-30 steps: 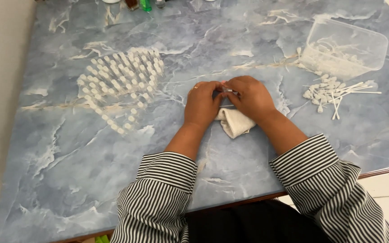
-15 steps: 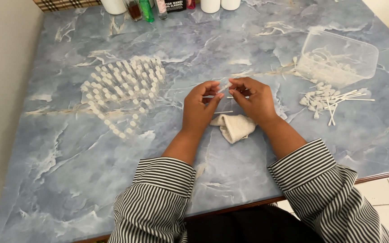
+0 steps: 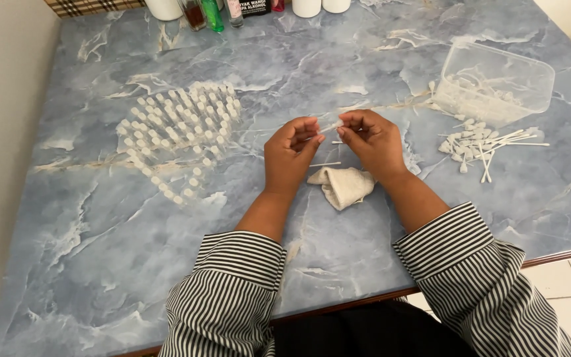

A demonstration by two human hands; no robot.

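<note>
Both hands are raised just above the blue marbled table (image 3: 100,264), fingertips turned toward each other over its middle. The left hand (image 3: 290,157) and the right hand (image 3: 373,140) together pinch a small clear tube (image 3: 330,125), which bridges the gap between the thumbs and forefingers; neither hand is spread or flat, and the remaining fingers are curled in. The tube is too small to show whether anything is seated inside it. Directly below the hands, a thin white stick (image 3: 325,164) lies on the table, touching nothing else, and a folded cream cloth (image 3: 342,185) lies just beside it, near the right wrist. To the left, well apart from the hands, a large group of small white-capped vials (image 3: 178,135) stands upright in packed rows, thinning to a single trailing line toward the near edge; judged from its size, this is the finished output, and a substantial share of the work appears complete. To the right, a loose pile of cotton swabs (image 3: 487,142) lies beside a clear plastic container (image 3: 500,82) tipped on its side, with more swabs visible within; judged from this stock, a considerable number of pieces remains to be handled. Bottles (image 3: 213,13) line the far edge of the table, away from the work.
</note>
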